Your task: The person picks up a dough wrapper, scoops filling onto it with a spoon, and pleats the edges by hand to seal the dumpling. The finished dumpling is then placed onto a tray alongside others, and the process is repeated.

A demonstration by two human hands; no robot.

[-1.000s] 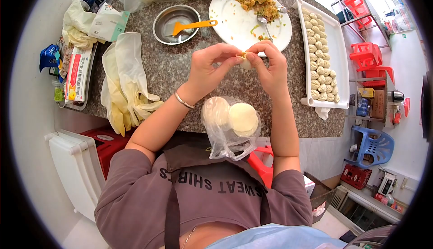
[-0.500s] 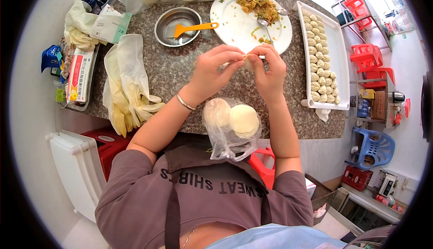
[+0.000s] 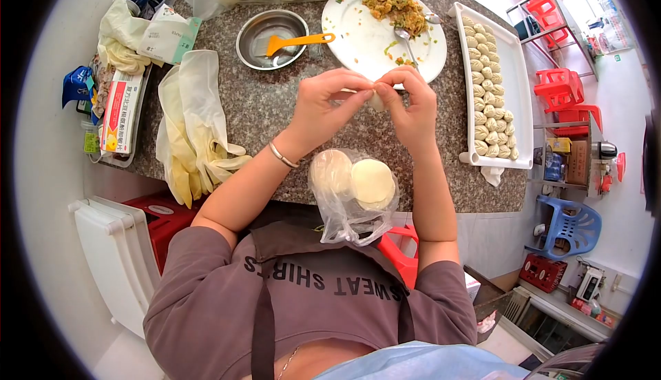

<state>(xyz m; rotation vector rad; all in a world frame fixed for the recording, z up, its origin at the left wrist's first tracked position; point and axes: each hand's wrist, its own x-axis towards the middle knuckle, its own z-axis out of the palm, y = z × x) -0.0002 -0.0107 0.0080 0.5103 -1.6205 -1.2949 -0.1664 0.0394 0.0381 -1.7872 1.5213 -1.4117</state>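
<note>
My left hand (image 3: 322,104) and my right hand (image 3: 411,104) meet above the granite counter (image 3: 261,108), both pinching a small pale dumpling (image 3: 376,97) between the fingertips. Most of the dumpling is hidden by my fingers. Just beyond my hands lies a white plate (image 3: 358,35) with chopped filling (image 3: 394,6) and a spoon (image 3: 406,37). A clear bag of round dough wrappers (image 3: 354,181) sits at the counter's near edge, below my hands.
A white tray (image 3: 516,84) at the right holds several rows of finished dumplings (image 3: 485,90). A steel bowl (image 3: 265,32) holds an orange spatula (image 3: 296,39). Yellowish rubber gloves (image 3: 189,121), boxes and plastic bags lie at the left. Red and blue stools stand on the floor at right.
My fingers have shifted slightly along the dumpling's edge while pinching it; both hands stay in about the same place. Nothing else has moved.
</note>
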